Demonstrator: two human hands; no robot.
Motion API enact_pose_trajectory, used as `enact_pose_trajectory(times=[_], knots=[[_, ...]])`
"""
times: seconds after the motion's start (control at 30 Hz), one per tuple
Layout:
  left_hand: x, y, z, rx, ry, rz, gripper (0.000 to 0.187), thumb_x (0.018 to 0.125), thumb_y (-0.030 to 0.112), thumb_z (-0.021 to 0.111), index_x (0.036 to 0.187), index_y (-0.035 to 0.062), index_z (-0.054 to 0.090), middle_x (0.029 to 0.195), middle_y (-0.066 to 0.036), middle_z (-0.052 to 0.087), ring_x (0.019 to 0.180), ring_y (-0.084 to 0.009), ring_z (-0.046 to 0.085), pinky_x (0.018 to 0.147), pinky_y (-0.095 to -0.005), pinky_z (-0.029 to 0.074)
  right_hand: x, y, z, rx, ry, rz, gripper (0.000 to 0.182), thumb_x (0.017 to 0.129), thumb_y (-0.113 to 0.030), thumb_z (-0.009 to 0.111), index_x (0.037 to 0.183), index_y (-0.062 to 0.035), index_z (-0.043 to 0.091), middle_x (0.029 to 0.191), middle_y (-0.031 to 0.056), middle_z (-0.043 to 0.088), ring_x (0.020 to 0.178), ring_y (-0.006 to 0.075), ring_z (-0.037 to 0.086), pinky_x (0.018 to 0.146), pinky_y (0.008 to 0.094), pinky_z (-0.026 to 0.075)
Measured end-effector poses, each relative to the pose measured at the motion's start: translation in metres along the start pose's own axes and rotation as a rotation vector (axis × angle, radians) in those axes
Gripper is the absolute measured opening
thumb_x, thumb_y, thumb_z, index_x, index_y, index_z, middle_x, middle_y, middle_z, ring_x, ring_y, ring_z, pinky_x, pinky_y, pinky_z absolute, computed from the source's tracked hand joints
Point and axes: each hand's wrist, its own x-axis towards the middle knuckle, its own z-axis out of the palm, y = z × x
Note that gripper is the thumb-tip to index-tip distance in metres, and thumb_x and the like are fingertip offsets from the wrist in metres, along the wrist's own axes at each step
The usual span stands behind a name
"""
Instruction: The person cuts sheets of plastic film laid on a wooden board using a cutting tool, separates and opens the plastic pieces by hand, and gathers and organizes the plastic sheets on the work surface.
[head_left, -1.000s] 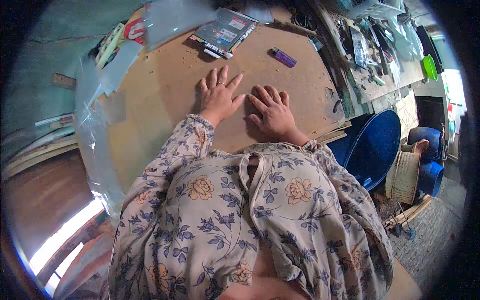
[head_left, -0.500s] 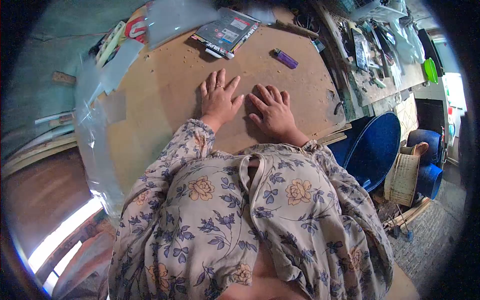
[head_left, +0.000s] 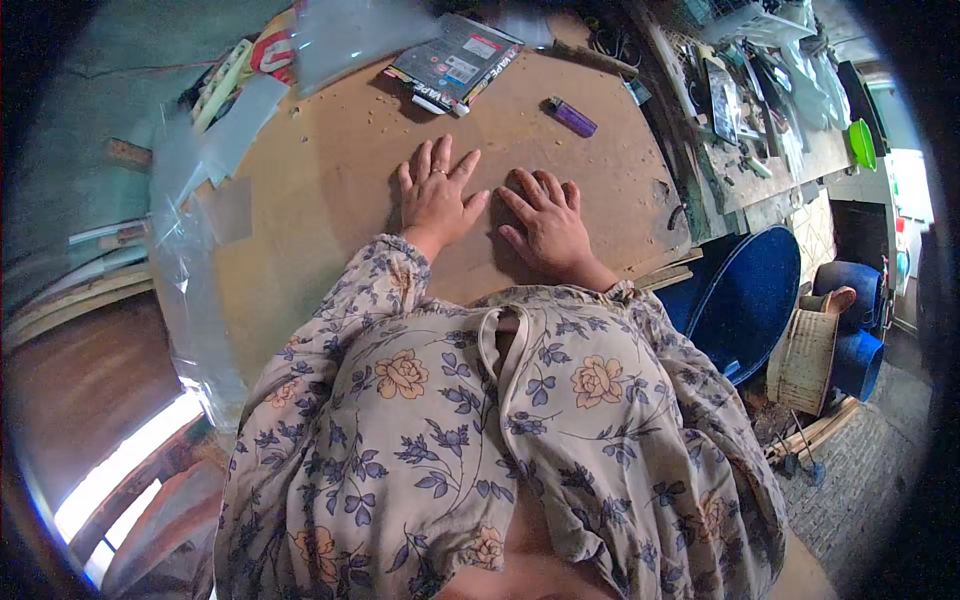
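My left hand [head_left: 438, 198] lies palm down on the brown tabletop [head_left: 310, 215], fingers spread, with a ring on one finger. Beside it, my right hand [head_left: 547, 222] also rests flat on the table with its fingers apart. Neither hand holds anything. Beyond my left hand's fingertips lies a flattened dark cardboard box [head_left: 455, 62] with printed labels. A purple lighter [head_left: 573, 117] is on the table past my right hand, not touching it. Small crumbs are scattered over the surface near both.
Clear plastic sheeting [head_left: 190, 290] hangs along the table's left edge. At right, a cluttered side bench [head_left: 745, 170] holds tools and a green bowl [head_left: 861, 143]. Below it stand a large blue tub [head_left: 755, 300] and a cream container [head_left: 805, 350]. A wooden stick [head_left: 595, 58] lies at the back.
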Motion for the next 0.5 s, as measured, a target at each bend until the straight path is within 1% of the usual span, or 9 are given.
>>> enact_pose_trajectory(times=[0.07,0.13,0.17,0.23,0.3,0.37,0.43,0.5], knots=[[-0.001,0.001,-0.002,-0.001,-0.002,-0.005,0.056,0.074,0.042,0.056,0.125,0.0224,0.043,0.136,-0.013,0.028,0.124,-0.0331,0.023,0.097,-0.053,0.016,-0.001,0.002,0.0,-0.004,0.012,0.003,0.048,0.075,-0.034,0.056,0.119,-0.0156,0.047,0.129,0.0081,0.037,0.118,0.029,0.032,0.094,0.0492,0.022],[0.0,0.001,-0.004,0.005,-0.02,-0.013,0.057,0.074,0.043,0.056,0.125,0.0231,0.043,0.137,-0.012,0.027,0.125,-0.0329,0.022,0.098,-0.0531,0.015,-0.003,0.004,-0.002,-0.029,0.019,0.077,0.047,0.076,-0.033,0.055,0.119,-0.0162,0.047,0.131,0.0082,0.036,0.119,0.028,0.032,0.094,0.0504,0.022],[0.001,0.002,-0.005,0.004,-0.017,-0.009,0.057,0.074,0.043,0.056,0.125,0.0231,0.043,0.137,-0.012,0.027,0.125,-0.0329,0.022,0.098,-0.0531,0.015,-0.005,0.007,-0.002,-0.032,0.023,0.078,0.047,0.076,-0.033,0.055,0.119,-0.0162,0.047,0.131,0.0082,0.036,0.119,0.028,0.032,0.094,0.0504,0.022],[0.001,0.002,-0.006,0.014,-0.039,-0.02,0.057,0.074,0.045,0.055,0.126,0.0233,0.042,0.137,-0.011,0.027,0.125,-0.0326,0.021,0.098,-0.0532,0.015,-0.013,0.018,-0.005,-0.121,0.09,0.172,0.045,0.075,-0.029,0.057,0.116,-0.0138,0.048,0.126,0.0078,0.04,0.116,0.0276,0.035,0.092,0.0494,0.026],[0.0,0.0,-0.002,0.019,-0.031,-0.012,0.057,0.075,0.045,0.054,0.126,0.0234,0.042,0.137,-0.011,0.027,0.126,-0.0324,0.021,0.098,-0.053,0.015,-0.024,0.045,-0.012,-0.066,0.224,0.15,0.039,0.073,-0.022,0.06,0.109,-0.0097,0.051,0.114,0.0101,0.05,0.106,0.0292,0.045,0.087,0.0439,0.034],[0.0,0.001,-0.002,0.015,-0.028,0.001,0.057,0.075,0.046,0.054,0.127,0.0236,0.041,0.137,-0.011,0.026,0.126,-0.0322,0.021,0.098,-0.0528,0.016,-0.051,0.084,-0.009,0.03,0.447,0.324,0.026,0.073,-0.02,0.062,0.096,-0.0081,0.055,0.095,0.0101,0.056,0.091,0.029,0.051,0.079,0.0398,0.04],[0.001,0.004,-0.006,0.058,-0.067,-0.02,0.058,0.076,0.047,0.053,0.127,0.0238,0.04,0.137,-0.01,0.026,0.126,-0.0319,0.021,0.097,-0.052,0.017,-0.071,0.107,-0.027,-0.135,0.584,0.42,0.025,0.072,-0.017,0.064,0.092,-0.0065,0.055,0.087,0.0113,0.056,0.082,0.0287,0.054,0.072,0.0356,0.043],[0.002,0.004,-0.009,0.047,-0.078,0.0,0.058,0.076,0.047,0.052,0.128,0.0242,0.039,0.137,-0.01,0.026,0.126,-0.0316,0.021,0.097,-0.0517,0.018,-0.093,0.129,-0.034,0.002,0.605,0.645,0.025,0.072,-0.018,0.065,0.091,-0.0055,0.055,0.086,0.0113,0.056,0.08,0.0277,0.055,0.069,0.0356,0.044]])
